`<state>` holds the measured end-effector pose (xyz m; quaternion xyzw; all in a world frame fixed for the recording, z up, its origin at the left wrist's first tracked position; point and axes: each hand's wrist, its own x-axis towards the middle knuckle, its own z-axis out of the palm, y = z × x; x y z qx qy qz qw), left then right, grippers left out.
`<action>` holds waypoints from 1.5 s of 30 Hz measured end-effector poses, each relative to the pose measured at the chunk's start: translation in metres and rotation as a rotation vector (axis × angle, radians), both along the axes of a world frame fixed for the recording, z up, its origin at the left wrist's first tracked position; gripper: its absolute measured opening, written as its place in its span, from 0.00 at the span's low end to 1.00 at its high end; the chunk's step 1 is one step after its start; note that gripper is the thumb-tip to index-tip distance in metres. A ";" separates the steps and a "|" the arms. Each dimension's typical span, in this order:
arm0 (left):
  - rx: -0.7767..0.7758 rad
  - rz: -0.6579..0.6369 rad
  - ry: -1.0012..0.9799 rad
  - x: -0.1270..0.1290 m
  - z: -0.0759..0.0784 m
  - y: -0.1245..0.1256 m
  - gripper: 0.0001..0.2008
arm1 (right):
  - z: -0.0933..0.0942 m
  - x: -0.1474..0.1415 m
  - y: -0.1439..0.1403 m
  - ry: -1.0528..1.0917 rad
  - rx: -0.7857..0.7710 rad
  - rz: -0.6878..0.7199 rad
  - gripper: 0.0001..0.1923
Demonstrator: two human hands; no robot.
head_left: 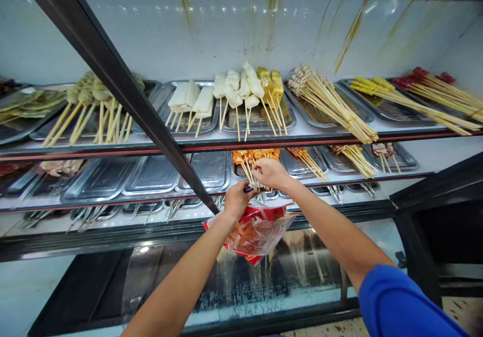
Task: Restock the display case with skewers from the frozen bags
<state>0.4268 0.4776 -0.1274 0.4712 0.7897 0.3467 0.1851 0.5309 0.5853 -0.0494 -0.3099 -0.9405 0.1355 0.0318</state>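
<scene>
My left hand point(237, 198) grips the top of a red and clear plastic bag point(254, 234) of orange food, held in front of the middle shelf of a display case. My right hand point(269, 172) is closed on a bunch of wooden skewer sticks point(252, 176) that stick out of the bag's mouth. The orange skewered pieces point(255, 156) lie on a steel tray point(236, 170) on the middle shelf, just behind both hands.
The top shelf carries trays of skewers: green rolls point(88, 95), white cakes point(192, 98), white and yellow pieces point(249, 88), bundled sticks point(332, 103). Empty steel trays point(153, 176) fill the middle shelf's left. A dark frame bar point(124, 95) slants across the left. A curved glass front point(264, 276) lies below.
</scene>
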 end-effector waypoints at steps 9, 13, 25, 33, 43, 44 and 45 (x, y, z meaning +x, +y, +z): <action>0.022 -0.038 0.002 -0.005 0.002 0.001 0.11 | -0.055 0.069 0.005 -0.027 0.098 -0.025 0.17; 0.013 -0.064 -0.034 -0.008 0.002 0.001 0.12 | -0.052 0.069 0.019 -0.053 0.059 0.064 0.17; -0.048 -0.108 -0.058 -0.009 0.005 0.004 0.18 | -0.054 0.030 0.030 -0.147 -0.115 -0.220 0.16; -0.050 -0.104 0.057 0.008 0.005 0.014 0.16 | -0.035 0.034 0.057 -0.316 -0.089 0.033 0.17; -0.007 -0.090 0.053 0.008 0.003 0.008 0.17 | -0.032 0.071 0.032 -0.080 -0.178 -0.035 0.31; -0.002 -0.096 0.068 0.009 0.003 0.008 0.16 | -0.033 0.070 0.031 -0.093 -0.150 -0.043 0.32; 0.001 -0.106 0.085 0.010 0.003 0.008 0.15 | -0.035 0.067 0.030 -0.107 -0.121 -0.049 0.32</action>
